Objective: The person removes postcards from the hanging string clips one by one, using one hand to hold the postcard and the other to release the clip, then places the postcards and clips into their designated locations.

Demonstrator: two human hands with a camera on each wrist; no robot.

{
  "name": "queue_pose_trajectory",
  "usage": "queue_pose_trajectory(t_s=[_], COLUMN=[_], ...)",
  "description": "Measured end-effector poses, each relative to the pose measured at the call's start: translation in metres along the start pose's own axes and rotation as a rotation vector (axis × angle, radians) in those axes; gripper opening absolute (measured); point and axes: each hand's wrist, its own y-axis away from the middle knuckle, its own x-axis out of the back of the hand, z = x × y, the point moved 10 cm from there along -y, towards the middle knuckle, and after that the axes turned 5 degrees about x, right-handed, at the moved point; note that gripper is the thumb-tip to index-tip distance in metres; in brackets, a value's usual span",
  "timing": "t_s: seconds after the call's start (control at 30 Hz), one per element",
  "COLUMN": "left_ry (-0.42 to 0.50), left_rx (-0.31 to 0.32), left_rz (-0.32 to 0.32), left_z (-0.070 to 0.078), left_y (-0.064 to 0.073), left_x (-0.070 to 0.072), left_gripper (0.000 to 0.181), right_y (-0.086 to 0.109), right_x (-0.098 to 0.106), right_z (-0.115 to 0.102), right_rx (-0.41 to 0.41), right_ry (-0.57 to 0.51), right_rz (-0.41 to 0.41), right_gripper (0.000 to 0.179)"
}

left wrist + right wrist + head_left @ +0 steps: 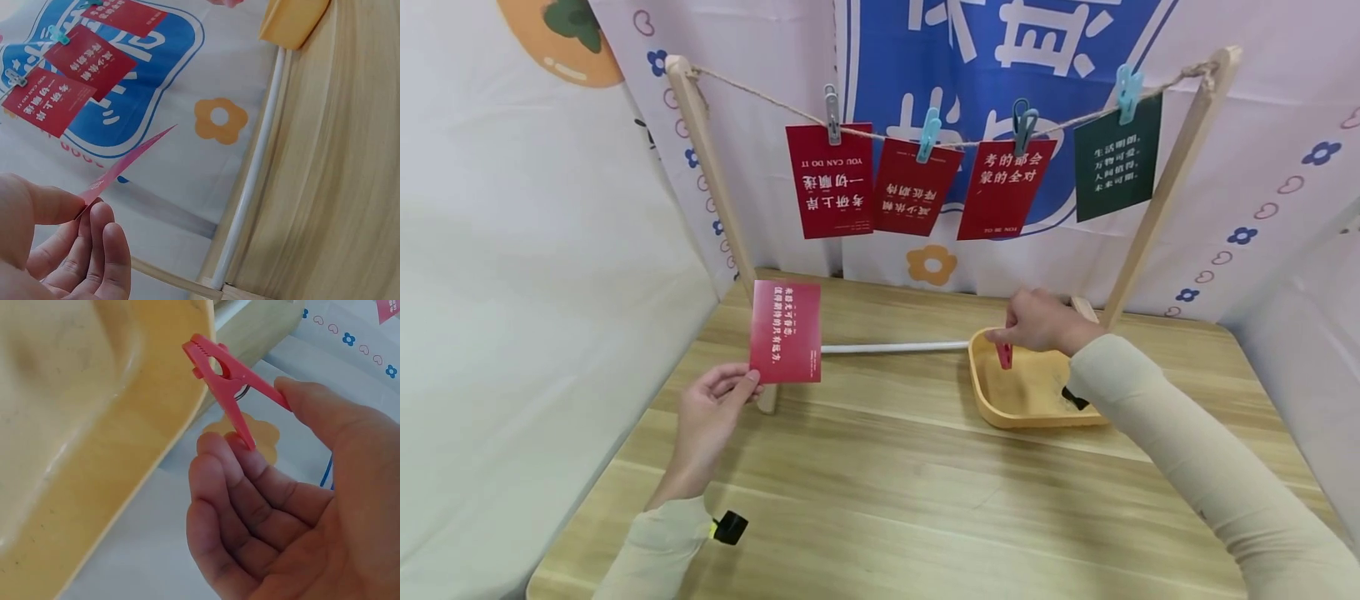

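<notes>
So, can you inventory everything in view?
table: 1, light brown, foreground
backdrop: 1, white, printed blue and orange, behind
posts: 2, pale wood, left and right
rope: 1, tan, between the posts
hung cards: 4, three red, one dark green, on the rope
rope clips: 4, two light blue, two greyish, on the rope
basket: 1, yellow, right side of table
rod: 1, white, along the table's rear
held card: 1, red, in left hand
held clip: 1, pinkish red, in right hand
cuff objects: 2, black, one per wrist
sleeves: 2, cream, both arms
hands: 2, bare, left and right
</notes>
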Motion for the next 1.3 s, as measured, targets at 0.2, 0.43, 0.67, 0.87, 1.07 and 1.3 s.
queue_pose_trajectory(t_s=[0.2,0.43,0.67,0.87,1.07,1.3], left_ry=[0.007,-0.003,-0.022,-0.047,-0.071,-0.141], left_rx=[0.023,0.027,0.033,0.054,0.082,0.11], left_rz=[0.003,-0.016,-0.068,-0.089,-0.1,-0.13], left_z=[-0.011,-0.019,-0.026,-0.033,-0.04,-0.046], left_y=[-0.003,-0.003,0.0,0.0,0.0,0.002], left_x=[-0.002,-0.004,-0.009,-0.012,-0.014,-0.017], left_gripper=[0.03,0.033,0.032,0.033,0.033,0.031], right_y=[-0.006,-0.012,-0.018,-0.021,-0.025,-0.028], right_x=[-0.009,-0.021,-0.029,-0.034,-0.039,-0.042], right_z=[0.007,0.012,0.008,0.009,0.007,0.006], right_rx=[-0.015,-0.086,-0.063,-0.093,-0.067,-0.074], right_ry=[-0.009,0.031,0.1,0.133,0.165,0.172], right_rz=[-0.027,-0.092,-0.126,-0.157,-0.166,-0.177], right_gripper=[0.041,0.044,0.046,0.037,0.034,0.032])
